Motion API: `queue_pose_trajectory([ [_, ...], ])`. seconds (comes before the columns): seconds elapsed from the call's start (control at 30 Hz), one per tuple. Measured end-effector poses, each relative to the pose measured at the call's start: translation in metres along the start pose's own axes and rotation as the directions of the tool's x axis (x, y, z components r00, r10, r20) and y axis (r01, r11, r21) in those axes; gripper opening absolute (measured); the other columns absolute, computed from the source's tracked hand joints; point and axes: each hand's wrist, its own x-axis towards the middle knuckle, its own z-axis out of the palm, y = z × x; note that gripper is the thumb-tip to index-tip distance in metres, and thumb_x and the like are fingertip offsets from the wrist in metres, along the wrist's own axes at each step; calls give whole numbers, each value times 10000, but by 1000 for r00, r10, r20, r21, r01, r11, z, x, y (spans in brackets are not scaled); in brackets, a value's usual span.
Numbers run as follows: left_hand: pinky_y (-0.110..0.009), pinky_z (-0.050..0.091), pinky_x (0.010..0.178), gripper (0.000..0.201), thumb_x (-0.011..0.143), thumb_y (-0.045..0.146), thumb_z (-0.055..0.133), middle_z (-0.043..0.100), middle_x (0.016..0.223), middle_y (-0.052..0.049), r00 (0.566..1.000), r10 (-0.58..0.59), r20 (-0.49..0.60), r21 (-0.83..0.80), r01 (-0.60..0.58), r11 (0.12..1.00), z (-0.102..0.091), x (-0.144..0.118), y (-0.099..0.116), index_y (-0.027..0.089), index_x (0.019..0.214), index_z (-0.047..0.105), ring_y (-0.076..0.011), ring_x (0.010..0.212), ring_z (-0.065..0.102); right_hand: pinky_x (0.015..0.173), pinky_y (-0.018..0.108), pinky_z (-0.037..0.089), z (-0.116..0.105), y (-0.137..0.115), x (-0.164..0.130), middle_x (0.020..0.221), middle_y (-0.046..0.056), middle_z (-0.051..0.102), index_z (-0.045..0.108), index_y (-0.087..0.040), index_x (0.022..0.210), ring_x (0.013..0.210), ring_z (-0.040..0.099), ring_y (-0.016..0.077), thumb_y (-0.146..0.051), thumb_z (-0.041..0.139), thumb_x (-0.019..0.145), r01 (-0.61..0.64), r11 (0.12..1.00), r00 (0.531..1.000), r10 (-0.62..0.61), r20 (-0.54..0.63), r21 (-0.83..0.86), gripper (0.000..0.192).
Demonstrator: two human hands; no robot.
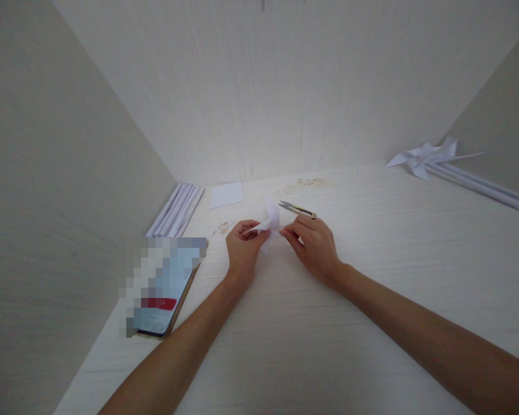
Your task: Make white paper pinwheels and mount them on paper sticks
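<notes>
Pale wood-grain panels close off the desk [372, 276] on the left, back and right, and light pools at the middle of the frame where the person works. Both hands meet there just above the surface. The left hand [242, 249] is curled, its fingertips pinching one edge of a small folded piece of white paper [271, 221]. The right hand [313, 245] pinches the other side of that paper, and a pair of small thread snips [297, 209] pokes out above its knuckles, blades pointing to the upper left; I cannot tell how it is held. At the left edge of the desk lies a phone [164, 288], its screen blurred. Behind it a bundle of rolled paper sticks [176, 210] leans by the left wall, with a blank white square sheet [227, 194] just beside it. Far to the upper right rests a finished paper pinwheel [424, 157] on its long stick
</notes>
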Motion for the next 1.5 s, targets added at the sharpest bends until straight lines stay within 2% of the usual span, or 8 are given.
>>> queue_pose_trajectory([
  [0.3,-195,397,493,245,467,132,676,583,529,46,999,35,-25,54,-34,998,4,-2,0,159,662,531,-72,464,519,580,264,226,0,-8,1,518,-7,554,557,-151,536,506,470,103,-227,491,793,33,995,999,-36,-34,-99,276],
  [0.53,-201,437,532,225,492,109,649,602,572,37,991,134,-17,142,-130,981,6,-4,2,160,676,529,-86,521,566,588,277,217,-1,-9,0,538,0,556,544,-162,533,498,442,105,-189,459,806,103,984,994,-106,-14,-147,287],
  [0.67,-204,448,534,221,523,126,638,598,559,36,981,194,20,213,-194,958,4,-5,2,164,710,528,-96,534,575,596,268,252,2,-6,0,578,12,549,549,-148,577,529,450,114,-184,454,812,27,999,999,-27,38,-24,255],
  [0.77,-202,449,535,211,541,135,631,601,559,36,974,223,45,237,-228,945,2,-5,0,166,723,529,-94,529,572,569,250,278,5,-3,2,584,12,530,536,-151,583,560,462,123,-177,468,798,-97,987,994,90,63,125,228],
  [0.9,-206,448,542,209,534,133,639,615,566,29,978,194,72,213,-205,955,2,-5,-2,163,711,532,-99,536,580,507,227,277,7,-2,4,530,-8,495,507,-156,538,501,431,107,-159,515,756,-238,943,971,223,90,232,218],
  [0.97,-205,442,532,213,516,130,652,619,565,28,986,152,66,192,-162,968,2,-3,-2,159,695,540,-98,527,578,520,232,281,6,-2,4,533,-3,499,506,-153,532,510,438,110,-158,517,752,-208,957,977,195,83,203,220],
  [1.13,-224,438,526,239,486,150,678,634,578,11,998,58,16,129,-60,990,3,0,-3,143,715,612,-107,524,572,618,272,279,4,-3,1,603,23,556,546,-146,584,562,471,127,-169,465,790,-36,998,995,31,90,47,223],
  [1.5,-250,456,597,184,499,171,676,678,664,-23,997,74,17,99,-75,992,2,1,-4,155,683,675,-118,587,587,617,279,231,6,-7,2,606,25,576,575,-142,601,541,465,126,-176,450,808,28,995,995,-19,99,-97,244],
])
